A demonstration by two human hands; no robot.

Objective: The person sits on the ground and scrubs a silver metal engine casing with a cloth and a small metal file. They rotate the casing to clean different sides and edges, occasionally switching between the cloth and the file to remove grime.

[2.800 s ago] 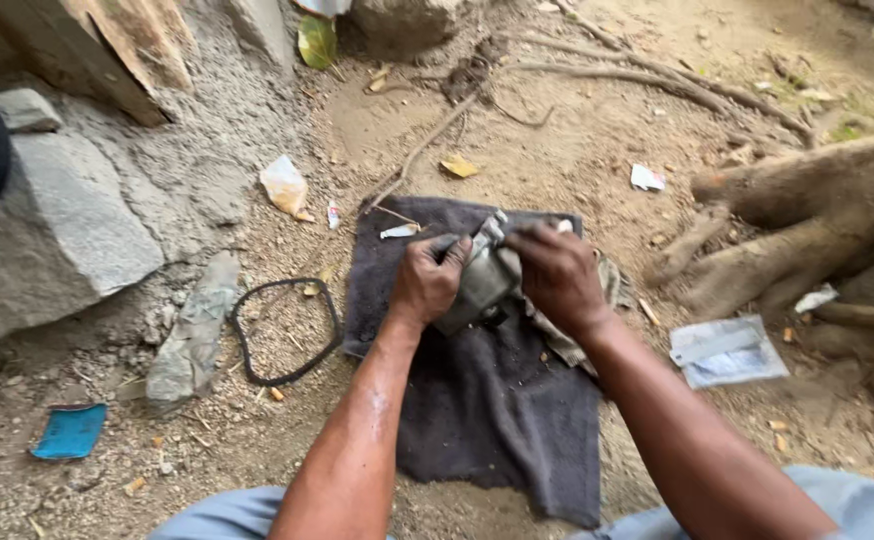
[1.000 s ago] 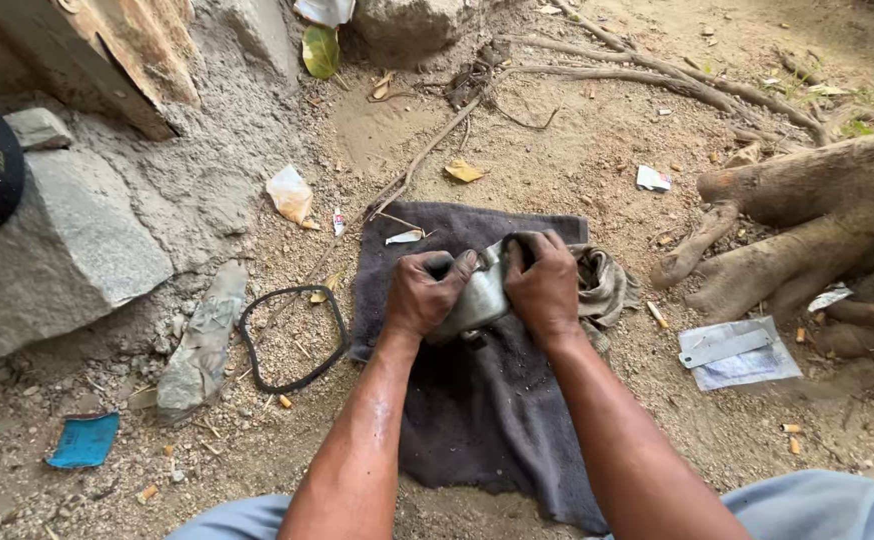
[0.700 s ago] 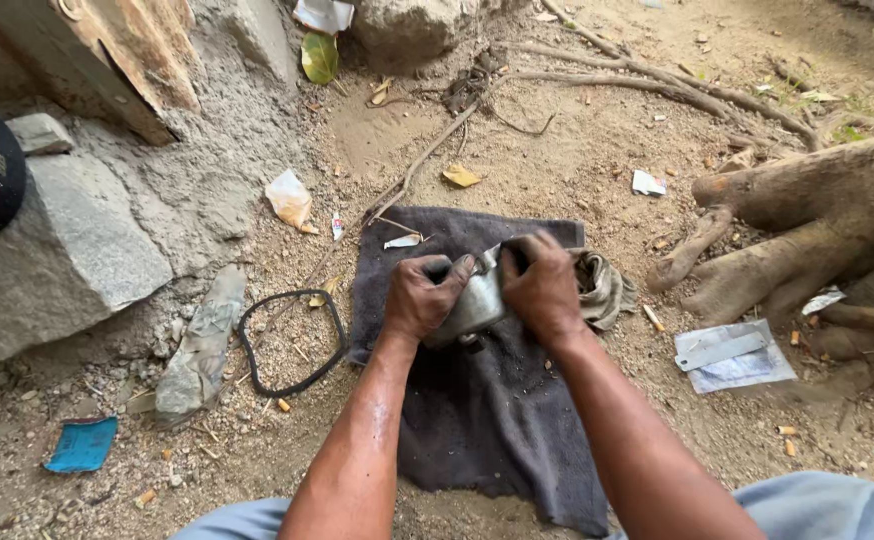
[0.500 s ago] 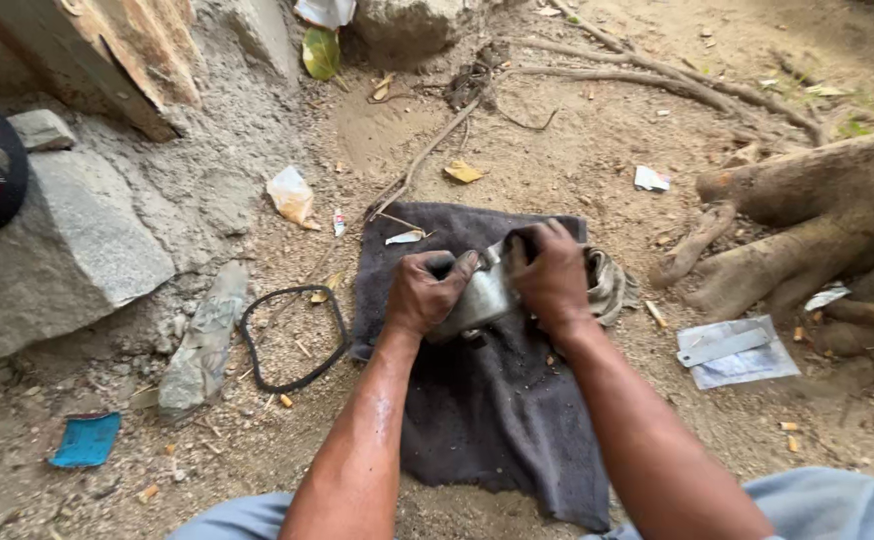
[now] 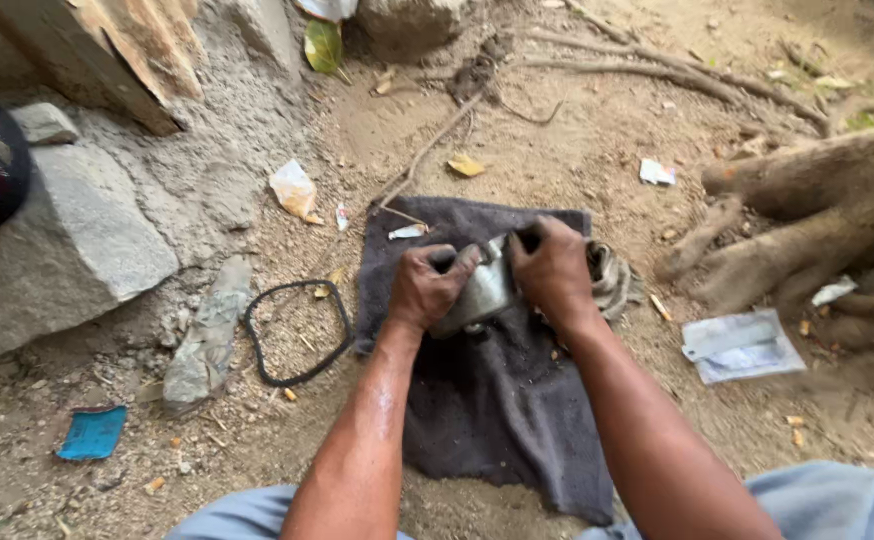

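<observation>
Both my hands grip a grey metal part (image 5: 482, 290) over a dark grey cloth (image 5: 502, 410) spread on the dirt. My left hand (image 5: 427, 288) holds its left side. On the part's right and top rests my right hand (image 5: 555, 270), fingers curled over it. Much of the part is hidden by my fingers. A grimy bunched rag (image 5: 612, 280) lies just right of my right hand, at the cloth's edge.
A black rubber gasket loop (image 5: 297, 330) lies left of the cloth. Large stones (image 5: 57, 250) sit at left, thick tree roots (image 5: 807, 220) at right. A clear plastic packet (image 5: 742, 345), a blue scrap (image 5: 92, 432) and bits of litter dot the ground.
Both hands have kept hold of the metal part on the cloth, only shifting slightly. Nothing else has moved.
</observation>
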